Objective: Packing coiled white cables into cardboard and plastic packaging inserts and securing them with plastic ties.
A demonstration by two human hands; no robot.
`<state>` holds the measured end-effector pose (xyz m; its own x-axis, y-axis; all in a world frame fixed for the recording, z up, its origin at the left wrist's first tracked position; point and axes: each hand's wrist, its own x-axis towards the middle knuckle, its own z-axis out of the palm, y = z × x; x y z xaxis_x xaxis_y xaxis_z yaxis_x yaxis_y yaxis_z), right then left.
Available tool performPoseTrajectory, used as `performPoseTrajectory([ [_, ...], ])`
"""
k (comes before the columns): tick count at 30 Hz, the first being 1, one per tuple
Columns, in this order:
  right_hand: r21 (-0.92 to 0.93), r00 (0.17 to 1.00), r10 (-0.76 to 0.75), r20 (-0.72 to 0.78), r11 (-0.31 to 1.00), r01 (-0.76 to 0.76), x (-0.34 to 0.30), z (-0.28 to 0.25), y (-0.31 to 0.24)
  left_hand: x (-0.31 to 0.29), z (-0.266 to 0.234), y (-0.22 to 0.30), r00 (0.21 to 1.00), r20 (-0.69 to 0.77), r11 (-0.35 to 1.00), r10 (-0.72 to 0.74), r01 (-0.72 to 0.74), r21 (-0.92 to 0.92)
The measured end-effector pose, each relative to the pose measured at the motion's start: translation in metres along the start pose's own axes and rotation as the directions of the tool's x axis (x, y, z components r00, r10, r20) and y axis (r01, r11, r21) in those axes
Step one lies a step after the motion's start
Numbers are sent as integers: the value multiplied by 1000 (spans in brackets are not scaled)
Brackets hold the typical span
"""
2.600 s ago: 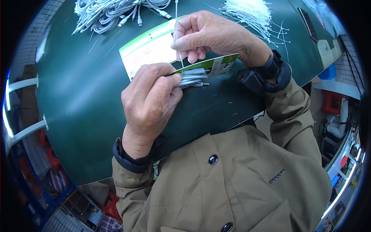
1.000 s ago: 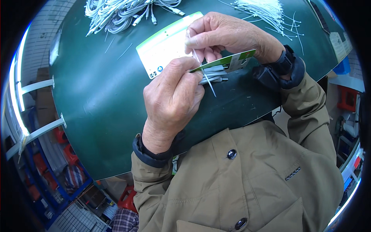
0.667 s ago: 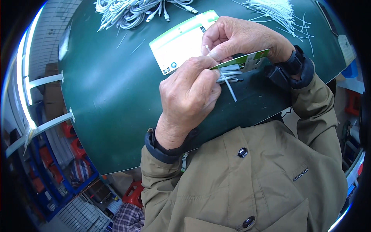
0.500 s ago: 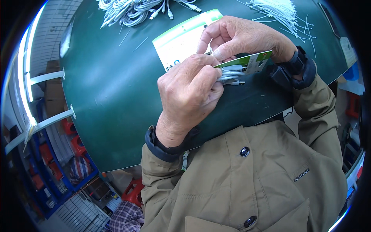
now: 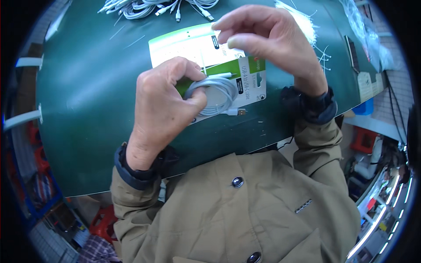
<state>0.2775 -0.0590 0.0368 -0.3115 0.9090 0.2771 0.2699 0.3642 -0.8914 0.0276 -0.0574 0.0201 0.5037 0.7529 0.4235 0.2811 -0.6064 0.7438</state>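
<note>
My left hand point(image 5: 164, 101) is closed on a coiled pale grey USB cable point(image 5: 226, 98), which lies against a green and white backing card point(image 5: 254, 83). The thumb presses on the coil, and the fingers behind the card are hidden. A thin white cable tie point(image 5: 203, 63) sticks up from the coil beside my left index finger. Above the card's far edge, my right hand point(image 5: 267, 37) is raised with thumb and forefinger apart, and nothing shows between them. Beneath both hands, more green and white cards point(image 5: 169, 50) lie on the table.
The dark green table point(image 5: 87, 109) bears a heap of grey cables point(image 5: 144, 8) at the far left. White cable ties point(image 5: 300, 19) lie in a pile at the far right, near a dark phone-like object point(image 5: 351, 55) and clear plastic film point(image 5: 364, 30).
The card has turned so its front with the coiled cable faces up. My right hand has lifted away from it and spread its thumb and forefinger. The whole view has shifted.
</note>
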Motion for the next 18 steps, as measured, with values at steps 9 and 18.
performPoseTrajectory([
  [9,-416,970,-166,175,881,226,2,35,-6,2,2,-6,962,92,958,-257,267,-109],
  [18,-532,972,-154,175,816,225,-5,46,0,2,3,-9,935,123,928,-333,348,-133],
])
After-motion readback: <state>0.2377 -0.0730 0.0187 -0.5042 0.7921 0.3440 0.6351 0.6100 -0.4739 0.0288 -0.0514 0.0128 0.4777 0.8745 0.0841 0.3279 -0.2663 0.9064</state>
